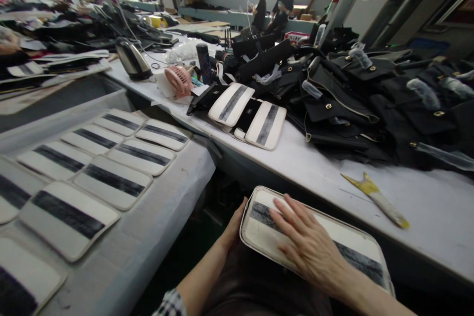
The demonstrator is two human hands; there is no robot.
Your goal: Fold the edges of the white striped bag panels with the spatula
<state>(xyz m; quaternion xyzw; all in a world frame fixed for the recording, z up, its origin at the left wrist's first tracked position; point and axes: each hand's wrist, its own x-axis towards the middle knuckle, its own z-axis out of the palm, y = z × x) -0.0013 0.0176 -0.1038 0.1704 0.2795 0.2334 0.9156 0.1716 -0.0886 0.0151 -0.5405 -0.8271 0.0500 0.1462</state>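
A white rounded bag panel with a dark stripe (355, 237) lies tilted over my lap, apparently on a dark piece beneath it. My left hand (233, 227) grips its left end, with the fingers mostly hidden under the edge. Flat on the upper face rests my right hand (311, 242), its fingers slightly spread across the stripe. On the white table beyond, two similar white panels (231, 103) lie on black bag material. To the left, several more striped panels (113, 182) are laid out in rows on a covered surface.
A yellow-and-white tool (377, 200), perhaps a scraper, lies on the table (311, 177) at right. Black bags (333, 103) are heaped behind it. A pink fan (178, 80) and a metal kettle (132, 59) stand farther back. Two people (283, 7) are by the windows.
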